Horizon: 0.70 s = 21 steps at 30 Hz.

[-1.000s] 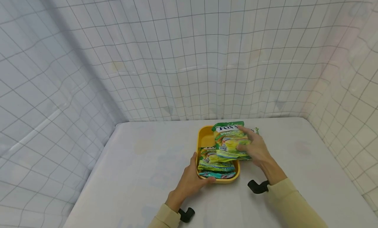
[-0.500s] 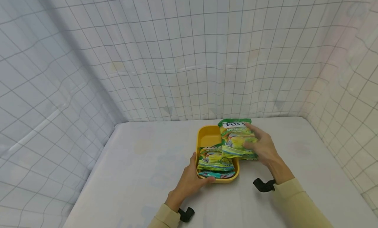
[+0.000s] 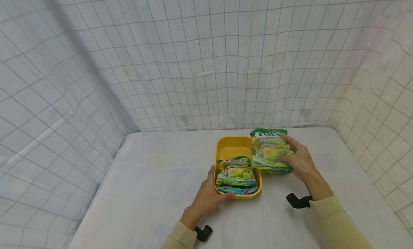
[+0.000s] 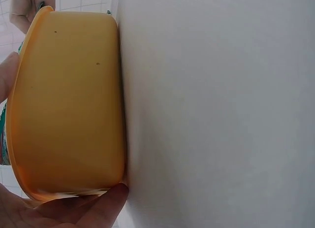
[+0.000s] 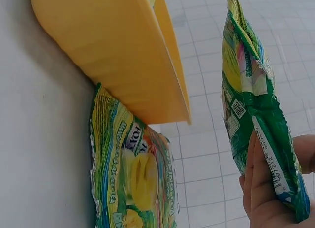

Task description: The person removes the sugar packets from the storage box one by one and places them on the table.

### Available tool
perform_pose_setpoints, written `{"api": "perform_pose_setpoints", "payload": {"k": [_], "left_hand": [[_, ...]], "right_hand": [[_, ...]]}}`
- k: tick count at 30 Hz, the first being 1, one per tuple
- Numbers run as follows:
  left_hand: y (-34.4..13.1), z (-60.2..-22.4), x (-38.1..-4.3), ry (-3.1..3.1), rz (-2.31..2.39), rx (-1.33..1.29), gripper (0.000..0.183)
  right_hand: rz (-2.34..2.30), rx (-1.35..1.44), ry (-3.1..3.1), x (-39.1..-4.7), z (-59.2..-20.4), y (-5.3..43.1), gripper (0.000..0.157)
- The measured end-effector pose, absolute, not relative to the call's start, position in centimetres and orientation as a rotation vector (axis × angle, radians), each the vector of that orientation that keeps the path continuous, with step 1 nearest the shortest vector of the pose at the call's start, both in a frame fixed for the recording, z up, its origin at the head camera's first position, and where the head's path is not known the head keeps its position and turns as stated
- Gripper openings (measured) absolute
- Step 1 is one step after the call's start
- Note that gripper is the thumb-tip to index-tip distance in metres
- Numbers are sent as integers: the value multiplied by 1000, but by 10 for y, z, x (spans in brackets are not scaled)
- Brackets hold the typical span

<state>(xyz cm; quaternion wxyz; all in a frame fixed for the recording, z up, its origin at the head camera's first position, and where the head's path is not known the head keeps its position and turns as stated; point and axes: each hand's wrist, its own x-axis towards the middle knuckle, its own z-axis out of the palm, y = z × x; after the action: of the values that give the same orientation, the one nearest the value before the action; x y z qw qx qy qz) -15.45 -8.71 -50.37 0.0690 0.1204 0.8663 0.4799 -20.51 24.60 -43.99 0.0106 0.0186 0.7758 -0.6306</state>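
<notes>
In the head view, my right hand (image 3: pixel 302 162) pinches a green-and-yellow FOX'S candy bag (image 3: pixel 267 148) between thumb and fingers, beside the right rim of a yellow plastic container (image 3: pixel 233 145). The right wrist view shows the bag's barcoded back. Another FOX'S bag (image 5: pixel 140 181) stands on the table against the container's outer wall, mostly hidden from above by the held one. My left hand (image 3: pixel 206 194) grips the container's near left corner, thumb at the near rim. Inside lie a FOX'S bag (image 3: pixel 235 173) and a teal packet (image 3: pixel 237 190), at the near end.
A white cloth-covered table (image 3: pixel 155 184) spreads around the container. Grid-patterned white curtains (image 3: pixel 206 80) hang behind it and on both sides. Black curved pieces (image 3: pixel 204 234) sit at both wrists, beside light yellow sleeves (image 3: pixel 337 220).
My right hand has moved right with the candy bag, from over the container to beside its right rim. More of the container's inside shows. The left hand has stayed in place.
</notes>
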Motion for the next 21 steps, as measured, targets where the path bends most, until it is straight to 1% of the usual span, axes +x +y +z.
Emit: {"api": "perform_pose_setpoints", "payload": {"k": [6, 14, 21], "left_hand": [[-88, -505, -155, 2614, 1445, 379, 128], [-88, -506, -155, 2612, 1447, 392, 127], [-87, -505, -155, 2621, 1432, 379, 127]], "right_hand": [[-1985, 86, 2419, -204, -443, 254, 91], [-2024, 98, 2412, -203, -449, 273, 90], [-2052, 188, 2402, -204, -457, 286, 93]]}}
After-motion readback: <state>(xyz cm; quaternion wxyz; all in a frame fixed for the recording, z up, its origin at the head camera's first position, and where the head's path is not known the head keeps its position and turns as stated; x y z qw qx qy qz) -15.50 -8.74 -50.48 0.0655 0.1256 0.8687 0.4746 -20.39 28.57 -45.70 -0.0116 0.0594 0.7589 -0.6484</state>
